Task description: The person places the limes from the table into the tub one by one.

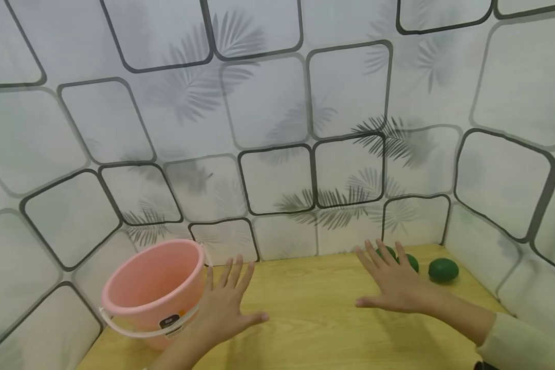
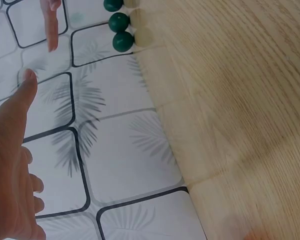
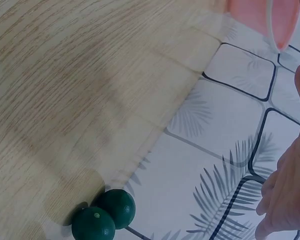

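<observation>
My left hand (image 1: 226,311) is raised with fingers spread and holds nothing, to the right of a pink bucket (image 1: 144,322) and partly in front of it. The bucket has a white handle hanging at its front. My right hand (image 1: 395,285), also spread and holding nothing, hovers at the right side. Several dark green round fruits, like limes, lie there; one fruit (image 1: 443,270) shows whole, while another (image 1: 411,263) is partly behind the right fingers. In the left wrist view three of these fruits (image 2: 122,41) stand in a row. Two fruits (image 3: 93,224) show in the right wrist view.
A light wooden tabletop (image 1: 305,324) lies under both hands. Behind it and at both sides rise walls (image 1: 277,180) covered with a pattern of rounded squares and leaves. The bucket stands in the left back corner area, with the fruits near the right back corner.
</observation>
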The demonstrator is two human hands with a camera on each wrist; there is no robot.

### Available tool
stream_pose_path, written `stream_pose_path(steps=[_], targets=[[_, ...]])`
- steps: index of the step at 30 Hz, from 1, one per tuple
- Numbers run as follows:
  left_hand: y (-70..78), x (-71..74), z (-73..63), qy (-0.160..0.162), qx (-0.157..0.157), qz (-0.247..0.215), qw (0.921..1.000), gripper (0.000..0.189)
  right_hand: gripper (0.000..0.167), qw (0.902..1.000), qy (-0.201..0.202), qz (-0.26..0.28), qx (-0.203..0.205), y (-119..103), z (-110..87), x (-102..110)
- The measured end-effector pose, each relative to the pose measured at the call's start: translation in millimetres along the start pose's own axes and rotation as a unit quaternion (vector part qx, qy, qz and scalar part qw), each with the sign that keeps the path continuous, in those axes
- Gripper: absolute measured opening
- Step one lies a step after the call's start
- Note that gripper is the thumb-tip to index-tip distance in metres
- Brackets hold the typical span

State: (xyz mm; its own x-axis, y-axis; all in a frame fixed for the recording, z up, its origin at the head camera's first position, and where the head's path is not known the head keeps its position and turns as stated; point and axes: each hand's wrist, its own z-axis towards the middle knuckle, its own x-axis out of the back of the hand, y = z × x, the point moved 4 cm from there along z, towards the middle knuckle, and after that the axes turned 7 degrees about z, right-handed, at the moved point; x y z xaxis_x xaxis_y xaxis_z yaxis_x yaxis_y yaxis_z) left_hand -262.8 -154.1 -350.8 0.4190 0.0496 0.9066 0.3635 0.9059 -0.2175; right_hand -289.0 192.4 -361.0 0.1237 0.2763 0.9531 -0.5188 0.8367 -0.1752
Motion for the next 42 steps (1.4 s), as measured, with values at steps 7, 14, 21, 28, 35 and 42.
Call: stream_pose_path(steps=[7,14,21,28,35,42], targets=[[-0.4,2.9,-5.7,0.017,0.002,-0.012,0.9998,0.106,0.104,0.9999,-0.005,-0.008,0.006,-2,1.6,0],[-3.9,5.5,-7.7,0.022,0.006,-0.014,0.9996,0.105,0.103,0.9988,0.016,-0.039,0.024,-9,4.5,7],[-8.3,11.8,-9.0,0.021,0.018,0.008,0.9996,0.105,0.104,0.9989,0.009,-0.034,0.031,-15,11.1,7],[-9.2,14.7,-12.4,0.003,0.03,0.011,0.9995,0.105,0.107,0.9982,0.016,-0.043,0.039,-20,18.0,5],[-14.0,17.8,-13.0,0.015,0.042,0.007,0.999,0.105,0.107,0.9976,0.008,-0.051,0.047,-33,31.9,10],[-17.7,25.7,-12.4,0.036,0.046,0.042,0.9974,0.105,0.105,0.9962,0.006,-0.058,0.065,-48,40.2,18]])
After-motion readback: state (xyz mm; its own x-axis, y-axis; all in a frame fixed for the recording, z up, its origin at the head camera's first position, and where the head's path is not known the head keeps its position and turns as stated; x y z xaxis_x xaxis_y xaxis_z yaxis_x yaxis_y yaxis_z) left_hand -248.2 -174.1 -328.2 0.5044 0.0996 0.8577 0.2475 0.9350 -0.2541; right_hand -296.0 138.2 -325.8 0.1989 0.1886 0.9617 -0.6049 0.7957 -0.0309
